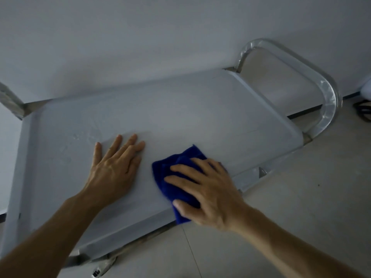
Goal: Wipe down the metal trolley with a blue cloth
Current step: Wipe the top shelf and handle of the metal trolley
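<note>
The metal trolley's pale top shelf (180, 109) fills the middle of the view, with a raised rim all round. A folded blue cloth (176, 163) lies on the shelf near its front edge. My right hand (208, 189) presses flat on the cloth, fingers spread over it, and part of the cloth hangs past the front rim. My left hand (114, 167) rests palm down on the bare shelf just left of the cloth, fingers apart, holding nothing. The trolley's curved handle (327, 93), wrapped in clear film, rises at the right end.
A plain wall (140, 37) stands directly behind the trolley. A tiled floor (301, 187) runs along the front and right. A metal post (12, 103) rises at the trolley's far left corner. Dark cable (363, 111) lies on the floor at the right edge.
</note>
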Motion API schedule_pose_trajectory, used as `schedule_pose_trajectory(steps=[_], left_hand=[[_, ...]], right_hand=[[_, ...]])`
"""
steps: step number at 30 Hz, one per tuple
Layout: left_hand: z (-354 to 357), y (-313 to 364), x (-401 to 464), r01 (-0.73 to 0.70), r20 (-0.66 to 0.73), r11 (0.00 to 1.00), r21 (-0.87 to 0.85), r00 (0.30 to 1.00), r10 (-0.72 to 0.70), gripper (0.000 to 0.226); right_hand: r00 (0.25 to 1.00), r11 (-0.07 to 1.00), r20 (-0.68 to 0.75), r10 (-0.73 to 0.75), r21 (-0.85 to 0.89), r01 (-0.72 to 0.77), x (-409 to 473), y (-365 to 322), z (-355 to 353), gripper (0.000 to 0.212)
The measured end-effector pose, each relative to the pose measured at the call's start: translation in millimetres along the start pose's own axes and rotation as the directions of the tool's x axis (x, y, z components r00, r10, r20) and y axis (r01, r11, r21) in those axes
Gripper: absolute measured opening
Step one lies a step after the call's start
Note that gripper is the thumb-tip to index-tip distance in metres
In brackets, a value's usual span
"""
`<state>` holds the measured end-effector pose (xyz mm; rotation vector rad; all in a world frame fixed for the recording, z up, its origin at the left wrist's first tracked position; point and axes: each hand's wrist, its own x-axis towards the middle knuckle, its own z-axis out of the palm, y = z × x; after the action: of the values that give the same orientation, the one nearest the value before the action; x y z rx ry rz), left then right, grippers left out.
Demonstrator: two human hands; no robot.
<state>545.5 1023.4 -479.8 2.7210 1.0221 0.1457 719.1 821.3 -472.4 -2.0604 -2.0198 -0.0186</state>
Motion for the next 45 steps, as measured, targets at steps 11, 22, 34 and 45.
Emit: schedule_pose_trajectory(steps=[11, 22, 34, 45], left_hand=[[2, 2, 0, 0.009, -0.055, 1.000, 0.001, 0.998, -0.009, 0.055], [-12, -9, 0, -0.021, 0.078, 0.979, -0.201, 0.996, 0.038, 0.046], [-54, -56, -110, 0.057, -0.021, 0.998, 0.022, 0.998, -0.056, 0.042], [-78, -60, -107, 0.150, 0.227, 0.982, 0.112, 0.959, -0.172, 0.046]], right_hand=[[0.747, 0.764, -0.230, 0.623, -0.024, -0.645, -6, 73, -17, 0.053], [0.900, 0.941, -0.277, 0.337, 0.057, -0.335, 26, -101, 40, 0.046], [0.908, 0.941, -0.263, 0.325, 0.000, -0.337, 28, -96, 38, 0.047], [0.929, 0.928, -0.024, 0.369, -0.045, -0.369, 77, -155, 37, 0.058]])
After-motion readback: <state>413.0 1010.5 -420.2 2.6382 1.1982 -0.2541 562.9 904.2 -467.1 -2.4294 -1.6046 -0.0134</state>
